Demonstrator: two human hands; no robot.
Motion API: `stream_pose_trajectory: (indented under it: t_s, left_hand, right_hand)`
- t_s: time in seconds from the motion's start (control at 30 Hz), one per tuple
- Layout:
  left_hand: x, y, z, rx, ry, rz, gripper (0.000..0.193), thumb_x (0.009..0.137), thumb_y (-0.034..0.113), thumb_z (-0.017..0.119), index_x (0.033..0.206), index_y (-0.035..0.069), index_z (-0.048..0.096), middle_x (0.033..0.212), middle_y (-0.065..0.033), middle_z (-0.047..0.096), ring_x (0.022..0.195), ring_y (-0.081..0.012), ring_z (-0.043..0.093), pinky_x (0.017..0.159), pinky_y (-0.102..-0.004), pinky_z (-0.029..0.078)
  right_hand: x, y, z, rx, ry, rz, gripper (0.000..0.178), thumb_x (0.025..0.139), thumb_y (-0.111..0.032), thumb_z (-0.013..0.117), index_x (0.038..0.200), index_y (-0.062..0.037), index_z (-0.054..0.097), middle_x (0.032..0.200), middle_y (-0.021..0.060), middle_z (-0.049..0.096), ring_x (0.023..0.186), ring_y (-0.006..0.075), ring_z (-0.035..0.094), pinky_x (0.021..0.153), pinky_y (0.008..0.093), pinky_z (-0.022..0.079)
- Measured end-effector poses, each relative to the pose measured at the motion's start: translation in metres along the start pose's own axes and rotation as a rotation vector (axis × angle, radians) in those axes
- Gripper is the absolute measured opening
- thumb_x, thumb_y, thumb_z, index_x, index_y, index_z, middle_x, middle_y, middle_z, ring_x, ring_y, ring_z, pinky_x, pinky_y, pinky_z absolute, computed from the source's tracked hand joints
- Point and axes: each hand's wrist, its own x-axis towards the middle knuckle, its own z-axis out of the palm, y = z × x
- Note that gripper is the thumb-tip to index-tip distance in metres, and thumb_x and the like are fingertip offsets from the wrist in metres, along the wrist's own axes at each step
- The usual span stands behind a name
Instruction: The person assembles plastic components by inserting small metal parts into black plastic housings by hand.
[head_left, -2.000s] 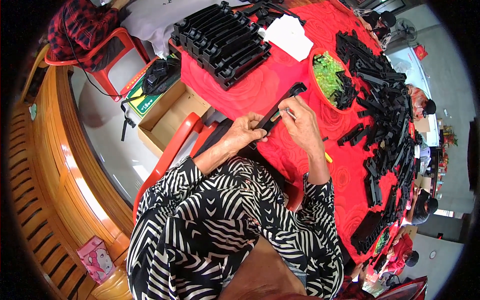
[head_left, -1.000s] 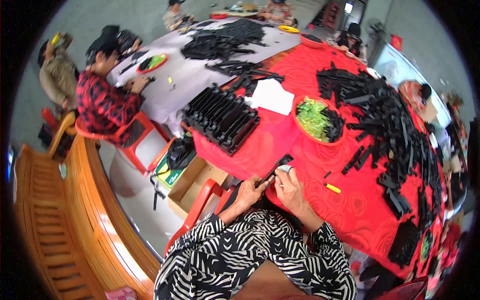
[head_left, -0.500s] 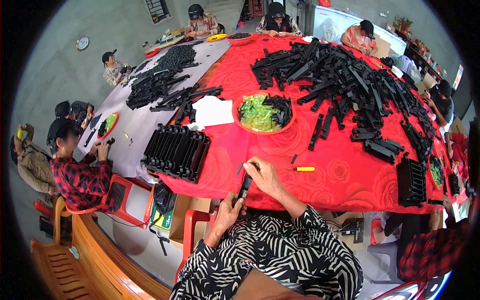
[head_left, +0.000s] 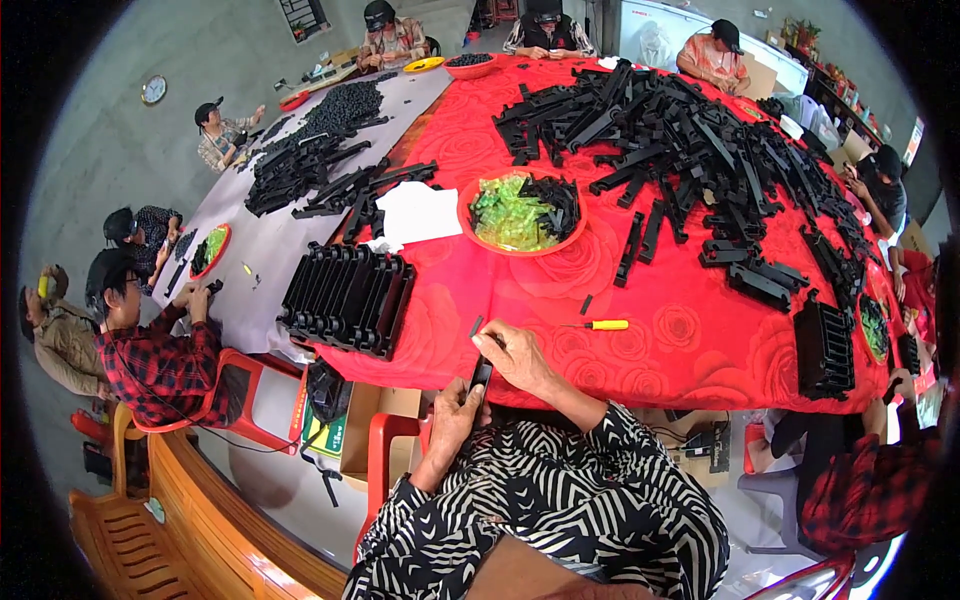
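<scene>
My left hand (head_left: 456, 418) is closed around a slim black plastic part (head_left: 482, 375) at the table's near edge. The fingers of my right hand (head_left: 513, 357) lie over the part's upper end, bent inward; what they pinch, if anything, is hidden. A short dark strip (head_left: 477, 326) lies on the red cloth beside my right fingertips. Another small black strip (head_left: 587, 304) rests farther right, near a yellow-handled screwdriver (head_left: 607, 325). Ahead stands an orange bowl (head_left: 520, 250) with yellow-green film pieces and black strips in it.
A neat row of black plastic parts (head_left: 347, 300) stands at my left. A big heap of similar parts (head_left: 680, 140) covers the far right of the red cloth (head_left: 440, 345). White paper (head_left: 418, 214) lies by the bowl. Several co-workers sit around the tables, one in red plaid (head_left: 160, 365) at left.
The view has shifted slightly, and the table things sit a little higher and farther left. My hands keep hold of the black part, with the right hand still at its upper end.
</scene>
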Motion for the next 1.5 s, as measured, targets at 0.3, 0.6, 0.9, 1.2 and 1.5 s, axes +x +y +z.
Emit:
stream_pose_trajectory:
  t_s: [0.3, 0.6, 0.9, 1.2, 1.5]
  left_hand:
    - [0.003, 0.001, 0.005, 0.162, 0.033, 0.109, 0.015, 0.088, 0.013, 0.051, 0.083, -0.001, 0.051, 0.061, -0.0052, 0.055, 0.052, -0.0092, 0.054, 0.045, -0.0220, 0.046]
    - [-0.003, 0.007, 0.005, 0.003, -0.098, -0.094, 0.018, 0.090, 0.017, 0.047, 0.083, 0.001, 0.050, 0.064, -0.0052, 0.057, 0.052, -0.0088, 0.053, 0.047, -0.0208, 0.043]
    - [-0.004, 0.014, 0.002, 0.035, -0.129, -0.136, 0.019, 0.090, 0.019, 0.047, 0.087, 0.000, 0.049, 0.066, -0.0062, 0.058, 0.052, -0.0105, 0.055, 0.047, -0.0225, 0.045]
    - [0.000, 0.003, 0.000, 0.035, -0.083, -0.095, 0.018, 0.089, 0.018, 0.049, 0.084, 0.001, 0.048, 0.062, -0.0054, 0.056, 0.048, -0.0106, 0.054, 0.042, -0.0229, 0.044]
    - [-0.010, 0.013, 0.008, 0.345, 0.008, 0.081, 0.021, 0.088, 0.019, 0.050, 0.088, -0.002, 0.049, 0.057, -0.0096, 0.055, 0.049, -0.0163, 0.057, 0.046, -0.0313, 0.044]
  right_hand:
    - [-0.002, -0.003, 0.000, 0.028, 0.036, -0.011, 0.018, 0.084, -0.019, 0.056, 0.087, -0.0022, 0.053, 0.060, 0.0098, 0.052, 0.052, 0.0191, 0.053, 0.049, 0.0307, 0.041]
    - [0.003, -0.005, -0.009, 0.048, 0.082, 0.001, 0.017, 0.083, -0.019, 0.056, 0.084, -0.0024, 0.054, 0.056, 0.0060, 0.052, 0.050, 0.0128, 0.053, 0.047, 0.0279, 0.041]
    - [-0.001, 0.000, 0.001, 0.029, 0.150, -0.062, 0.011, 0.083, -0.013, 0.056, 0.082, -0.0024, 0.055, 0.056, 0.0062, 0.052, 0.049, 0.0112, 0.052, 0.046, 0.0265, 0.040]
    - [0.000, -0.005, 0.002, -0.103, 0.090, -0.084, 0.018, 0.086, -0.018, 0.052, 0.084, -0.0009, 0.052, 0.063, 0.0126, 0.054, 0.054, 0.0227, 0.055, 0.051, 0.0330, 0.043]
    - [-0.007, -0.008, 0.001, -0.070, 0.112, -0.041, 0.018, 0.087, -0.018, 0.050, 0.086, -0.0007, 0.053, 0.064, 0.0112, 0.054, 0.057, 0.0199, 0.055, 0.053, 0.0313, 0.043]
